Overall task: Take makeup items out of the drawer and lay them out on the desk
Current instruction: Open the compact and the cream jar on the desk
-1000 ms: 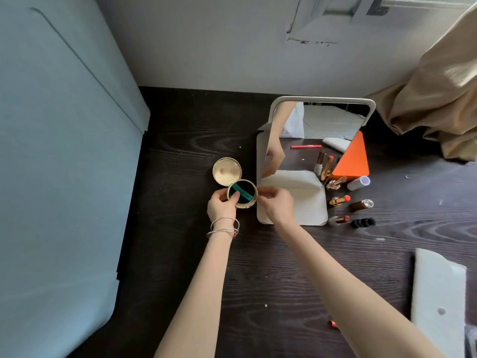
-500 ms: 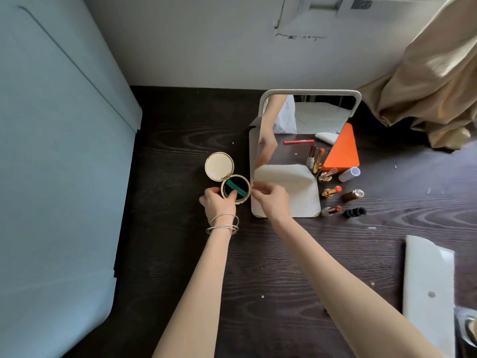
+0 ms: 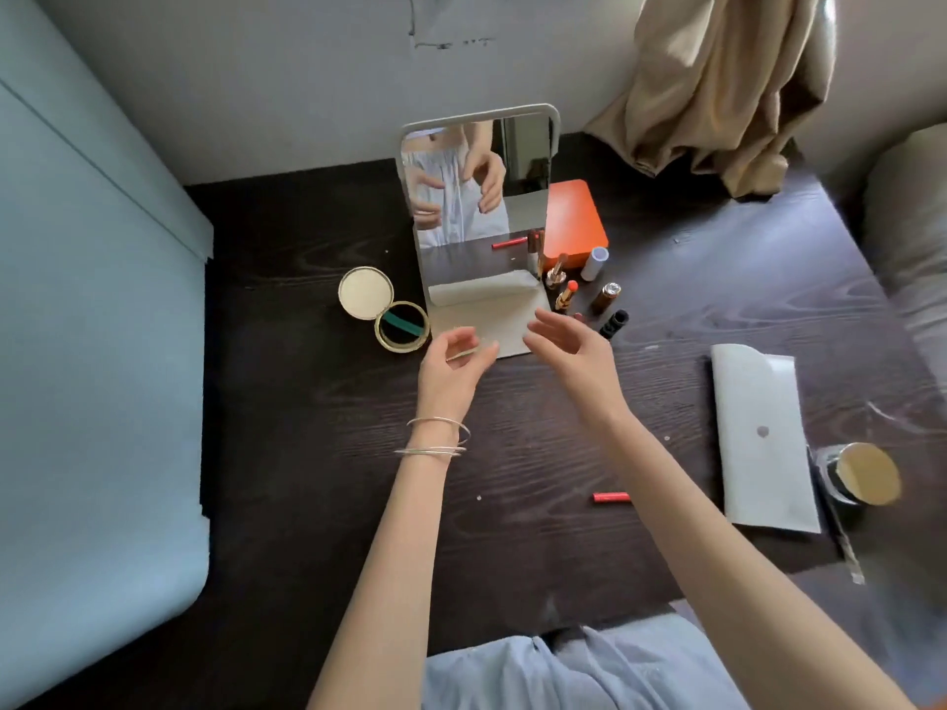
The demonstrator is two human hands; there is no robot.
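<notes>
An open round compact (image 3: 384, 313) lies on the dark desk (image 3: 317, 453), its lid flipped back and a green strap showing in its base. My left hand (image 3: 451, 368) hovers just right of it, fingers loosely curled and holding nothing. My right hand (image 3: 571, 351) hangs over the white base of a standing mirror (image 3: 479, 197), fingers relaxed and empty. Several lipsticks (image 3: 566, 294) and a black tube (image 3: 614, 322) lie to the right of the mirror. A red pencil (image 3: 611, 497) lies nearer me.
An orange box (image 3: 574, 222) sits behind the lipsticks. A white pouch (image 3: 763, 443) and a jar with a gold lid (image 3: 866, 474) lie at the right. A pale blue panel (image 3: 92, 351) borders the desk's left side; a beige curtain (image 3: 727, 79) hangs at back right.
Both hands let go of the compact and drew back toward me and to the right. The compact stays open on the desk. The camera view pulled back and shifted.
</notes>
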